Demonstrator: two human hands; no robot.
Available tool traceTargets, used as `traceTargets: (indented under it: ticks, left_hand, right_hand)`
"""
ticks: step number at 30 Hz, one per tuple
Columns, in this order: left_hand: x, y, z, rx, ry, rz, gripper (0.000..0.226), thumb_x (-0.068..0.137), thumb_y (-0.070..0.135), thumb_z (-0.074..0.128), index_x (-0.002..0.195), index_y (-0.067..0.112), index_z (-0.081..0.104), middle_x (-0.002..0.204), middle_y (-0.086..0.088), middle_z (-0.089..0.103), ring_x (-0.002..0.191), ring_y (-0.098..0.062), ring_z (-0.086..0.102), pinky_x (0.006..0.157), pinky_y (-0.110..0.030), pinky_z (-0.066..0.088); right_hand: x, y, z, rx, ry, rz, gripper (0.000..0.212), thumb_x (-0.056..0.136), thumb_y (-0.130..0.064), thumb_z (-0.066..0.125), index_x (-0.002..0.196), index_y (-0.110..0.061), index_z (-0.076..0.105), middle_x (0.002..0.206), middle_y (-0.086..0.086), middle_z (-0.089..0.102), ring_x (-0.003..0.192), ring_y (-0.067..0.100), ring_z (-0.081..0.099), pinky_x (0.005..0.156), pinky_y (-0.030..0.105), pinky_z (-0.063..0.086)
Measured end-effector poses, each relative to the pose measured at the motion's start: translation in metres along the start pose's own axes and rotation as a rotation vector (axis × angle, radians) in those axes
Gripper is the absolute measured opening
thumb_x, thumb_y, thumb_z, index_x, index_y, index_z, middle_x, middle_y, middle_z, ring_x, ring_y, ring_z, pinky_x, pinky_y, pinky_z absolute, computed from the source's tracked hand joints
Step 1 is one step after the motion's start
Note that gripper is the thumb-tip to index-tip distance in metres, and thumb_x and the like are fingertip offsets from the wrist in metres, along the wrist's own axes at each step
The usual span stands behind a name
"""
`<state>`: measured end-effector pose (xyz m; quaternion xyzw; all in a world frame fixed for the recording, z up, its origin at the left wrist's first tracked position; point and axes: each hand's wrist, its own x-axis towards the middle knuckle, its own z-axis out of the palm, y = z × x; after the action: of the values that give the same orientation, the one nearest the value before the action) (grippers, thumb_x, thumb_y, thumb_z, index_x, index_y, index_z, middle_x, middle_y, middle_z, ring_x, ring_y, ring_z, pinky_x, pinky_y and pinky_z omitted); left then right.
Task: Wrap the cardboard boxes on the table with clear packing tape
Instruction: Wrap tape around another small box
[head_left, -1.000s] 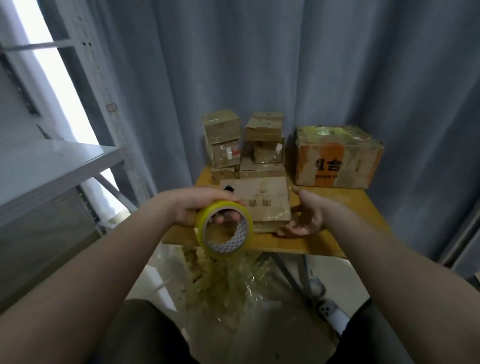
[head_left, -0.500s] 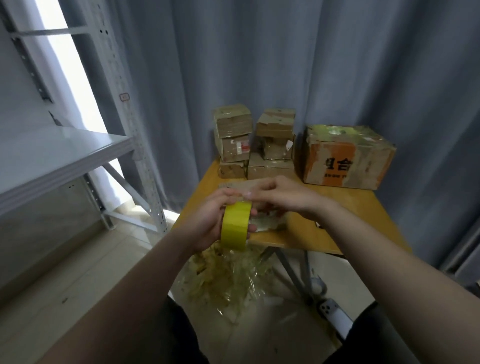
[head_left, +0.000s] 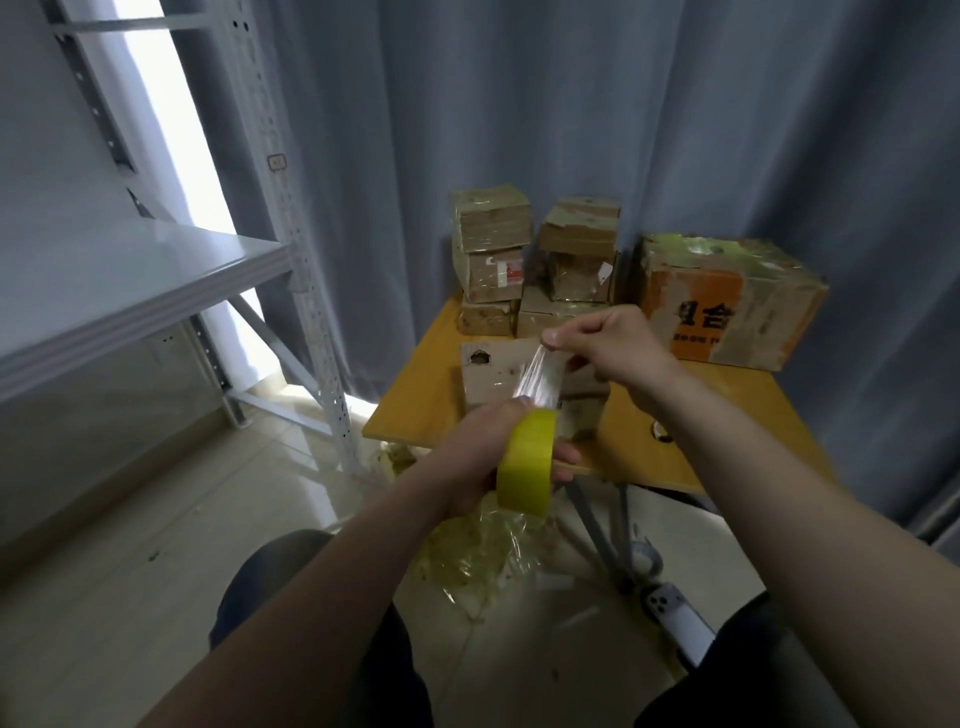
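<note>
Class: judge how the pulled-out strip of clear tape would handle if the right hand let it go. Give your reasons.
Probably floppy: the strip is thin film, wrinkled between the right hand and the yellow roll. Likely light, so it would drift and curl. It may cling to itself, like the crumpled tape scraps lying underneath.

The small table (head_left: 415, 405) has a yellow wooden top. Near its front edge lies a flat cardboard box (head_left: 493, 374) with a hole in its top. At the back left stand a stack of small boxes (head_left: 488, 318) and a second stack (head_left: 545, 322) just beside it, and a large orange-printed box (head_left: 727, 301) sits at the back right.
</note>
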<state>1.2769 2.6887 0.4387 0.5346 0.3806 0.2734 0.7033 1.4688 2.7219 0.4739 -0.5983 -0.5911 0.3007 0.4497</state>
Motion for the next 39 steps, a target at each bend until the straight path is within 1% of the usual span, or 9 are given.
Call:
traceTargets:
  ticks: [3,7,11,15,20,26,34,37,39]
  left_hand:
    - [-0.007,-0.004,-0.003,0.032,-0.068,0.023,0.037,0.106,0.023,0.055,0.140,0.009,0.047,0.100,-0.020,0.077,0.084,-0.028,0.075,0.081,-0.045,0.062]
    - [-0.008,0.000,-0.012,0.115,-0.027,0.009,0.044,0.099,0.024,0.068,0.135,0.015,0.044,0.103,-0.016,0.078,0.094,-0.028,0.077,0.074,-0.037,0.062]
    - [-0.006,0.000,-0.017,0.030,0.083,-0.206,0.032,0.108,0.025,0.053,0.134,0.006,0.052,0.088,-0.016,0.077,0.070,-0.027,0.074,0.065,-0.036,0.062]
    - [-0.009,-0.006,-0.015,0.068,0.037,-0.135,0.022,0.106,0.028,0.057,0.121,0.013,0.058,0.094,-0.016,0.078,0.081,-0.028,0.076,0.073,-0.038,0.062]
    - [-0.003,-0.002,-0.019,0.013,0.024,-0.214,0.028,0.106,0.027,0.056,0.129,0.011,0.057,0.108,-0.012,0.079,0.098,-0.026,0.076,0.087,-0.042,0.059]
    - [0.010,-0.006,-0.020,-0.099,0.074,-0.222,0.033,0.104,0.028,0.059,0.133,0.012,0.054,0.108,-0.011,0.079,0.101,-0.028,0.077,0.091,-0.044,0.059]
    - [0.021,-0.014,-0.029,-0.188,0.087,-0.225,0.039,0.101,0.028,0.063,0.136,0.013,0.053,0.109,-0.011,0.079,0.096,-0.027,0.078,0.081,-0.039,0.060]
    - [0.025,-0.017,-0.033,-0.205,0.092,-0.225,0.042,0.101,0.028,0.064,0.138,0.012,0.052,0.110,-0.012,0.078,0.097,-0.030,0.077,0.082,-0.041,0.060]
    - [0.028,-0.019,-0.035,-0.207,0.096,-0.225,0.043,0.101,0.029,0.064,0.139,0.013,0.052,0.109,-0.012,0.078,0.098,-0.030,0.077,0.083,-0.042,0.059]
  right_hand:
    - [0.009,-0.002,-0.002,-0.036,-0.016,-0.004,0.012,0.092,-0.030,0.077,0.088,-0.020,0.082,0.093,-0.006,0.078,0.067,0.007,0.068,0.047,0.013,0.043]
    - [0.023,-0.008,0.004,-0.089,-0.032,0.006,0.015,0.092,-0.035,0.076,0.092,-0.021,0.081,0.099,-0.009,0.077,0.079,0.013,0.071,0.058,0.022,0.045]
    - [0.042,-0.015,0.015,-0.023,0.041,-0.001,0.015,0.095,-0.034,0.072,0.097,-0.021,0.080,0.101,-0.008,0.077,0.084,0.013,0.071,0.062,0.023,0.049]
    - [0.065,-0.020,0.024,-0.088,0.046,-0.019,0.015,0.093,-0.034,0.075,0.097,-0.021,0.080,0.098,-0.006,0.076,0.086,0.012,0.067,0.059,0.020,0.047]
    - [0.087,-0.009,0.038,-0.138,-0.069,-0.009,0.010,0.091,-0.025,0.077,0.099,-0.019,0.079,0.093,-0.011,0.073,0.090,0.003,0.063,0.075,0.020,0.047]
    - [0.113,0.007,0.053,-0.188,-0.138,-0.043,0.002,0.088,-0.029,0.080,0.087,-0.027,0.079,0.095,-0.008,0.076,0.102,0.011,0.068,0.099,0.038,0.053]
    - [0.124,0.023,0.065,-0.197,-0.152,-0.064,0.015,0.090,-0.029,0.079,0.101,-0.019,0.082,0.091,-0.014,0.075,0.088,0.000,0.065,0.077,0.017,0.046]
    - [0.128,0.027,0.072,-0.204,-0.140,-0.070,0.014,0.091,-0.029,0.078,0.101,-0.019,0.081,0.087,-0.019,0.071,0.087,-0.004,0.062,0.079,0.015,0.043]
    - [0.129,0.031,0.076,-0.249,-0.125,-0.078,0.011,0.090,-0.031,0.078,0.096,-0.023,0.081,0.086,-0.019,0.071,0.089,-0.004,0.063,0.089,0.023,0.047]
